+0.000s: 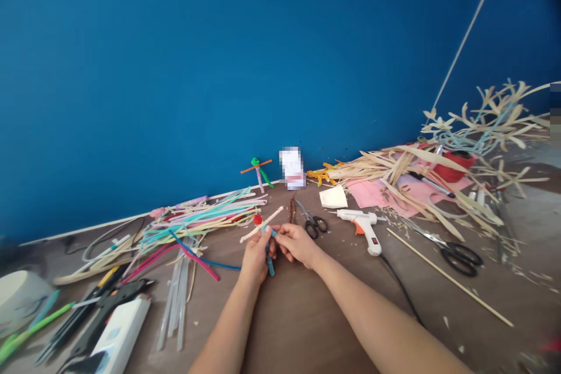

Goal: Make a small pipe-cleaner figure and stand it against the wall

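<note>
On the brown worktop (pixel 302 327), straight ahead of the forearms: left hand (pixel 258 257) and right hand (pixel 298 244) close together, both clamped on a small pipe-cleaner figure (pixel 264 232). Figure tilted, with red head, cream arms slanting across, blue lower part showing below the hands.

Just left of the hands, a bundle of multicoloured strips (pixel 197 225) and loose clear glue sticks (pixel 175 301). Nearer the left edge, a black tool, possibly a glue gun (pixel 105 318). To the right, a white hot glue gun (pixel 363 231) with black cord, a long wooden skewer (pixel 451 277) and large black-handled scissors (pixel 460 257).

Farther off, small scissors (pixel 312 223), pink paper (pixel 372 194) under heaped dried palm strips (pixel 421 172). At the far edge, a second figure with green head and orange arms (pixel 258 172) stands against a blue wall (pixel 219 70), beside a blurred card (pixel 291 168).
</note>
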`<action>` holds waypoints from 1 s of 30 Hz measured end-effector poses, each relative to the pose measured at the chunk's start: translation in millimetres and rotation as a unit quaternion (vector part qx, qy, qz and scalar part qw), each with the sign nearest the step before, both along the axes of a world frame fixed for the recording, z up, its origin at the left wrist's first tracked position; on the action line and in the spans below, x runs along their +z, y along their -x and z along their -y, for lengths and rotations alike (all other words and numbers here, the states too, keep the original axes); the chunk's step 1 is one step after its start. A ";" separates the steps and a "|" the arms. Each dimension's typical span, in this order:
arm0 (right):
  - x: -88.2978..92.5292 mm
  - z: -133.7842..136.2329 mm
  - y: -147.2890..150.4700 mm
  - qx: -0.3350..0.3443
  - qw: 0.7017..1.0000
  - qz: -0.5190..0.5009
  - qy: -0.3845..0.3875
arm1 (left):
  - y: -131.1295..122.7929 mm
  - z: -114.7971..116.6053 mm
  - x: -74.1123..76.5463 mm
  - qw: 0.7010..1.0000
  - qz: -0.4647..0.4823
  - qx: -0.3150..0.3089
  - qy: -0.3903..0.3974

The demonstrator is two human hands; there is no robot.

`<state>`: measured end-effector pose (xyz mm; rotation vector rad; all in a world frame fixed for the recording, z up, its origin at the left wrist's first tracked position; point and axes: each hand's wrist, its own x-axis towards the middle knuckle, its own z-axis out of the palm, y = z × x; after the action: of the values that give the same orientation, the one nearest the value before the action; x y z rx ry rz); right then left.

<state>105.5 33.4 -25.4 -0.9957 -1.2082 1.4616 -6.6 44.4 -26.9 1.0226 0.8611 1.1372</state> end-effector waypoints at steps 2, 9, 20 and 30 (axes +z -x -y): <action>-0.3 0.2 0.8 -0.009 1.000 -0.001 -0.003 | 0.1 -0.2 -0.5 1.000 -0.005 0.001 -0.001; 0.1 1.4 2.1 -0.027 1.000 -0.014 -0.007 | -0.3 -0.2 -0.8 1.000 -0.011 -0.001 0.006; 5.4 3.8 3.5 -0.040 0.999 -0.031 -0.016 | -1.0 0.1 -1.1 1.000 -0.025 0.005 0.008; 0.6 2.3 4.0 -0.083 0.995 -0.034 -0.029 | -2.0 1.1 1.1 1.000 0.000 -0.014 -0.008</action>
<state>101.5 31.2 -24.8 -0.9749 -1.0853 1.3125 -4.6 43.4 -25.8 1.0441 0.8358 1.1217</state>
